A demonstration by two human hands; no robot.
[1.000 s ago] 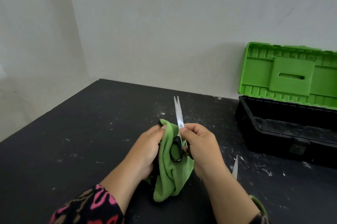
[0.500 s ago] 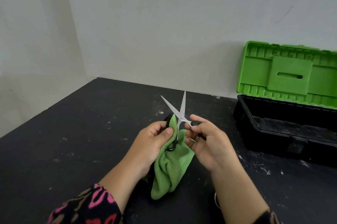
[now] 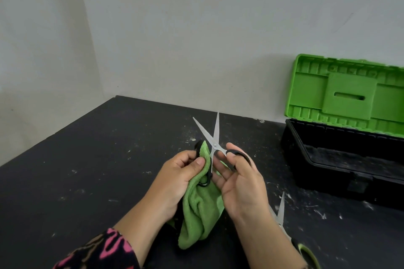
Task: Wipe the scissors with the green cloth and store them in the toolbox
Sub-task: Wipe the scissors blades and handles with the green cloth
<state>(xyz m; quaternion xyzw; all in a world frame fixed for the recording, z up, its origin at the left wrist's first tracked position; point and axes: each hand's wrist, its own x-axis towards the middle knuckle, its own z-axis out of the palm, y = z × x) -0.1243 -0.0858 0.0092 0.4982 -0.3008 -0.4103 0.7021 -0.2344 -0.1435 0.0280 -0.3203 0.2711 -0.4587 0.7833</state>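
Holding the scissors (image 3: pixel 213 137) up over the middle of the worktop (image 3: pixel 87 170), the right hand (image 3: pixel 240 183) has its grip closed on one black handle loop, with thumb and fingers curled round it. The blades are spread in a narrow V, tips pointing toward the far edge and the wall (image 3: pixel 196 39). The other black loop hangs lower and lies against the green cloth (image 3: pixel 201 209), just beside the left thumb.

The left hand (image 3: pixel 179 179) has its grip closed on the green cloth, bunched in the palm, with the thumb pressed onto the upper fold right next to the scissors' pivot. The rest of the cloth hangs in loose folds between the two wrists, toward the near edge; whether its lower end touches the worktop cannot be told. A patterned sleeve (image 3: pixel 98 251) covers the left forearm.

The toolbox (image 3: pixel 341 159) stands at the right edge toward the far right corner, well apart from the scissors. Its black body is open and its green lid (image 3: pixel 345 91) stands upright against the wall.

A second pair of scissors (image 3: pixel 281 207) lies on the worktop close to the near edge, partly hidden under the right forearm, its blade pointing toward the far edge and its green-and-black handle nearest the person. White scuffs and flecks mark the dark worktop.
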